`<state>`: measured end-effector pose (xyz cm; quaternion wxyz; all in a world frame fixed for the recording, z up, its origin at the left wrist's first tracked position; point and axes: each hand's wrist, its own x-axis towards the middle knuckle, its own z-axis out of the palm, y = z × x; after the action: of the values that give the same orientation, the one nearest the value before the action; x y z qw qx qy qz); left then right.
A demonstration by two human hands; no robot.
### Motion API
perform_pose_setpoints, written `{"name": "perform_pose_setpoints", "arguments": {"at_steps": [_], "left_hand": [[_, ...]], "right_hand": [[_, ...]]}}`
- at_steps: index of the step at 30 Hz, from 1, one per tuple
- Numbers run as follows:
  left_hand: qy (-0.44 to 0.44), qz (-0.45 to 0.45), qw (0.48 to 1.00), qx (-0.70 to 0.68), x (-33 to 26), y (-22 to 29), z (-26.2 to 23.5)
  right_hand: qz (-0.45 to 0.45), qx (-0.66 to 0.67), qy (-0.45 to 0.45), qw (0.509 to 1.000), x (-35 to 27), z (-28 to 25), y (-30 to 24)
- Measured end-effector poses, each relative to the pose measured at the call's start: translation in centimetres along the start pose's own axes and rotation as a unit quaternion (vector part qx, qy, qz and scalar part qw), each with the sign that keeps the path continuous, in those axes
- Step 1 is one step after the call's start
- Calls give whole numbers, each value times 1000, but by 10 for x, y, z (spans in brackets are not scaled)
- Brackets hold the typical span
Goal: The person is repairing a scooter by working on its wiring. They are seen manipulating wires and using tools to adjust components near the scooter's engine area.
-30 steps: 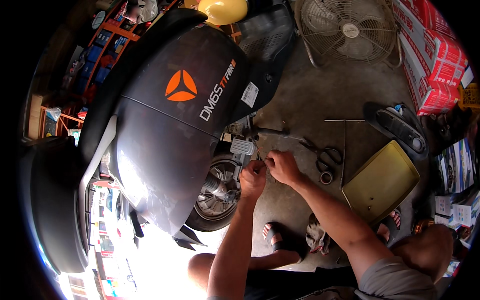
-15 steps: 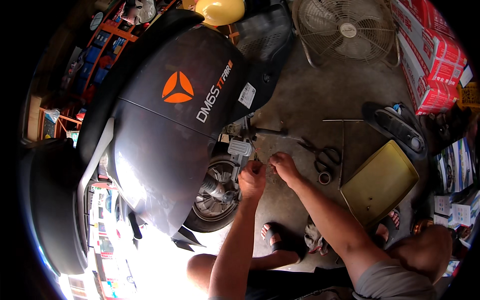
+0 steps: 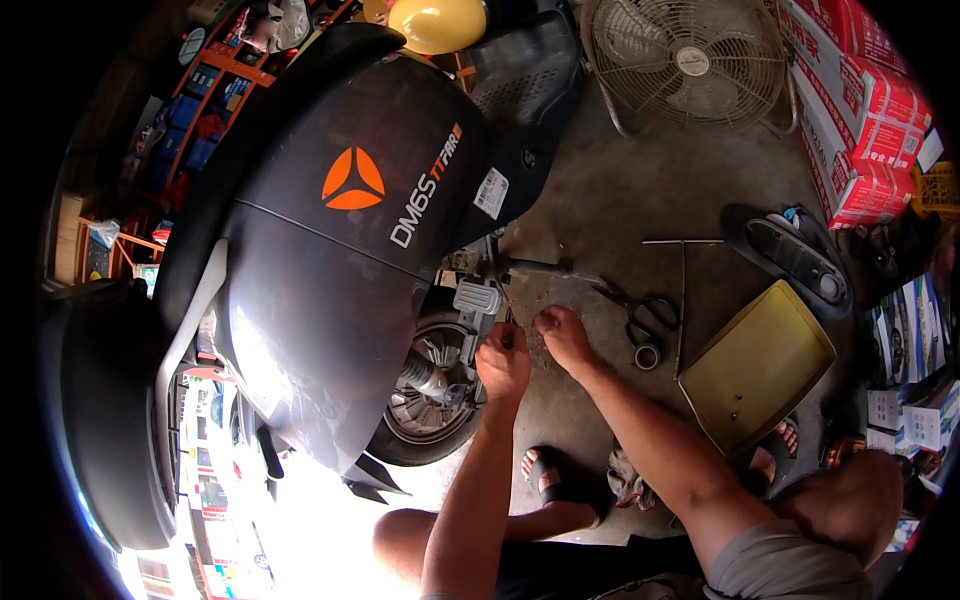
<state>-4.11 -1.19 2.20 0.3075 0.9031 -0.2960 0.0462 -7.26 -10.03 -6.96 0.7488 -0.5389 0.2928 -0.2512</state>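
A dark grey electric scooter [image 3: 330, 270] fills the left side, with its rear wheel [image 3: 430, 395] and a grey footpeg [image 3: 478, 297] close to my hands. My left hand [image 3: 503, 362] is closed beside the footpeg, pinching a thin dark wire [image 3: 510, 314] whose upper end shows a reddish tint. Just right of it, with a small gap between, my right hand [image 3: 564, 336] is also closed, fingertips pinched together. Whatever those fingers hold is too small to make out. Black-handled scissors [image 3: 652, 316] lie on the floor right of my right hand, above a roll of tape [image 3: 647, 356].
A T-handle wrench [image 3: 683, 290] lies beside a yellowish tray [image 3: 765, 365] holding a few small parts. Beyond are a black elongated part [image 3: 790, 255], a floor fan [image 3: 690, 65] and stacked red-and-white boxes [image 3: 868, 130]. A crumpled cloth [image 3: 628, 480] lies near my feet.
My right hand has shifted very slightly left, toward the left hand. The left hand stays almost in place, still pinching the wire.
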Motion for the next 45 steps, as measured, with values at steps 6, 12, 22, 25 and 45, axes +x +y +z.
{"name": "perform_pose_setpoints", "arguments": {"at_steps": [6,12,22,25,45], "left_hand": [[7,-19,999,-25,-6,-1,-2],[29,-32,998,-45,-15,-5,0],[22,-41,998,-39,-14,-10,0],[18,-37,999,-36,-16,-7,-2],[-156,-83,938,-299,-126,-34,44]], "right_hand": [[-15,24,-44,999,1,1,2],[-49,62,-94,992,-1,4,-7],[46,40,-156,986,6,1,-24],[54,40,-181,981,7,-1,-28],[23,-299,91,950,17,-167,95]]}}
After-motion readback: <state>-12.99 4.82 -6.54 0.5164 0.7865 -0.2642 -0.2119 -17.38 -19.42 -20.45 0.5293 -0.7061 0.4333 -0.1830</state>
